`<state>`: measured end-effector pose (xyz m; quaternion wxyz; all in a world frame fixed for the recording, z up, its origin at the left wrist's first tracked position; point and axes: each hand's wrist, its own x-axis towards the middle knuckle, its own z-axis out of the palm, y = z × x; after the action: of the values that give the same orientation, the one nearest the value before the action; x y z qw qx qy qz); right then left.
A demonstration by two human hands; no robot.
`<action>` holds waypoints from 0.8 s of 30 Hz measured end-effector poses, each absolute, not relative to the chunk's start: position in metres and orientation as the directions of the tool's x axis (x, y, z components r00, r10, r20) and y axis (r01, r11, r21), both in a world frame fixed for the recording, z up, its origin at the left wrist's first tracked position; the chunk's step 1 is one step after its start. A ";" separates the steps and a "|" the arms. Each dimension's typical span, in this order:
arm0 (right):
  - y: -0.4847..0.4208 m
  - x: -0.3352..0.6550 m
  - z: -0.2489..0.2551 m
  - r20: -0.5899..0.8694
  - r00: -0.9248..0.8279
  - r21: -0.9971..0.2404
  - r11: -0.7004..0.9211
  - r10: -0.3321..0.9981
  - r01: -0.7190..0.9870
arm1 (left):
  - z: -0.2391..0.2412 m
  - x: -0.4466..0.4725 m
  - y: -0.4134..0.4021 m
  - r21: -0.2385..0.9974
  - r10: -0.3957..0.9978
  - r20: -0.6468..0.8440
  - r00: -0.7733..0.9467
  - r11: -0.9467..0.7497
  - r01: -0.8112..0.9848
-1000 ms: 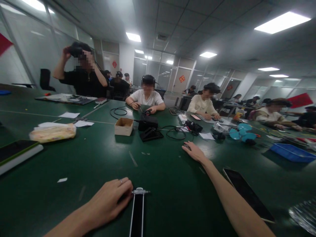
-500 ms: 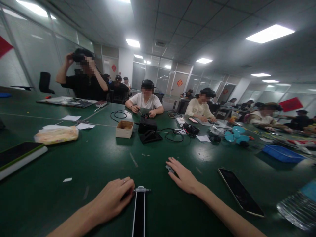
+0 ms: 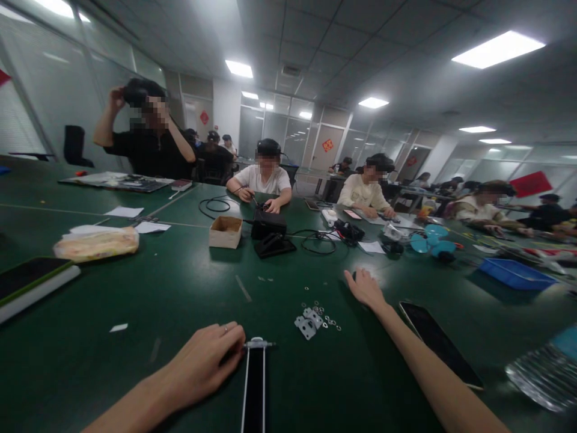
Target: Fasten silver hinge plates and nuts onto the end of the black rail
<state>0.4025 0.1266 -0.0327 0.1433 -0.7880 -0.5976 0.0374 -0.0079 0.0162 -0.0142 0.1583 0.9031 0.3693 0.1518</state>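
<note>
My left hand (image 3: 210, 358) rests on the table with its fingers curled, closed at the left end of a metal crosspiece on a long black strip with white edges (image 3: 256, 385). My right hand (image 3: 368, 290) reaches out farther to the right, palm down and fingers bent. Something small and dark shows at its fingertips, too hidden to name. Between the two hands lie flat grey metal plates with holes (image 3: 308, 325). Several small washers (image 3: 327, 320) are scattered beside and beyond them.
To the right lie a phone (image 3: 437, 343), a clear plastic bottle (image 3: 545, 373) and a blue tray (image 3: 518, 273). Ahead stand a small open cardboard box (image 3: 225, 233) and a black device (image 3: 269, 227) with cables. A blue fan (image 3: 433, 242) sits farther back. Co-workers sit across the table.
My right hand has moved right and away from the metal plates, uncovering them and the washers. My left hand stays at the strip. The view has shifted slightly.
</note>
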 end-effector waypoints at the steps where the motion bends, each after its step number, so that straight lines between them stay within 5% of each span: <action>1: 0.128 0.405 -0.034 0.089 0.276 -0.267 -0.244 0.957 0.932 | -0.014 -0.008 0.016 0.401 0.715 0.156 0.682 -0.677 0.618; 10: 0.099 0.349 -0.030 -0.028 -0.142 -0.355 0.123 0.989 0.927 | -0.011 -0.008 0.016 0.402 0.714 0.138 0.686 -0.674 0.620; 16: 0.078 0.318 -0.007 0.026 -0.437 -0.435 0.404 0.899 0.805 | -0.006 -0.007 0.015 0.378 0.715 0.121 0.689 -0.675 0.634; 24: 0.060 0.333 0.013 0.147 -0.387 -0.420 0.412 0.910 0.809 | -0.003 -0.006 0.015 0.374 0.706 0.139 0.695 -0.687 0.623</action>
<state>0.3334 0.0603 0.0134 0.1798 -0.5235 -0.8208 0.1411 -0.0062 0.0147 -0.0032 0.1505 0.9081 0.3659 0.1371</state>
